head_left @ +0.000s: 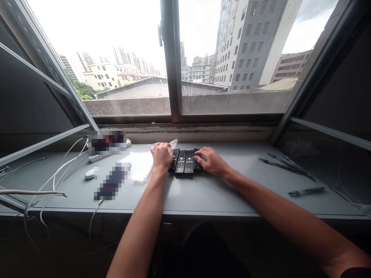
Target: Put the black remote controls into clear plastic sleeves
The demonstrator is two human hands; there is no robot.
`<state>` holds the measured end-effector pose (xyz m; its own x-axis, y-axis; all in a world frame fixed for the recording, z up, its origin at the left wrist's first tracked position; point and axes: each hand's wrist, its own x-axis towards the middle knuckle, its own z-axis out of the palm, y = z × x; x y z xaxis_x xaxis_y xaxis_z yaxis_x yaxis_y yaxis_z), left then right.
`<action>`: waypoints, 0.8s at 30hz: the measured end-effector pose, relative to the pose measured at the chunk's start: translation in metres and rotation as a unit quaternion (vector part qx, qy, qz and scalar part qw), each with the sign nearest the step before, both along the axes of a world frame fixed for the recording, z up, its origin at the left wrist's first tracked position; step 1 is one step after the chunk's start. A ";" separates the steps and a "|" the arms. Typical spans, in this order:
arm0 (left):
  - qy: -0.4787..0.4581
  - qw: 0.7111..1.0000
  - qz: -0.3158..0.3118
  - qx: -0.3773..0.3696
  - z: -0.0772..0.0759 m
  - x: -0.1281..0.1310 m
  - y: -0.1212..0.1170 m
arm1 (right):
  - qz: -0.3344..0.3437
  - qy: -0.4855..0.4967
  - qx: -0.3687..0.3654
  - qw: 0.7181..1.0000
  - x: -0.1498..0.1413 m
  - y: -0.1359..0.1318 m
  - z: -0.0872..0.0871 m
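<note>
A pale grey bench [232, 199] runs below a two-pane window [173, 58]. On it, four black remotes [189, 165] lie side by side, left hand [161, 156] at the leftmost, right hand [213, 162] at the rightmost. Both hands' fingers bend; whether they pinch, I cannot tell.

- The head-worn camera looks forward and down over a grey desktop [188, 197];
- it faces a metal-framed window [174, 77];
- its wide view sets left hand [162, 156] and right hand [213, 162] mid-frame, apart from the lens
</note>
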<state>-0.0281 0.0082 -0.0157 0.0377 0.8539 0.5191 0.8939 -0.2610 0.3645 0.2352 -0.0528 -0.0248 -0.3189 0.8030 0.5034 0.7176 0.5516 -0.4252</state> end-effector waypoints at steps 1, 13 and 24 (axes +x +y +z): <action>-0.011 1.000 -0.022 0.009 0.001 0.001 -0.001 | 0.004 0.003 0.007 1.000 0.000 0.000 0.001; -0.056 0.937 -0.340 0.050 -0.004 0.029 -0.009 | 0.027 0.068 0.131 0.989 -0.005 -0.008 0.011; -0.143 0.943 -0.300 0.023 0.005 0.039 -0.026 | -0.041 0.084 0.110 0.989 -0.002 -0.008 0.015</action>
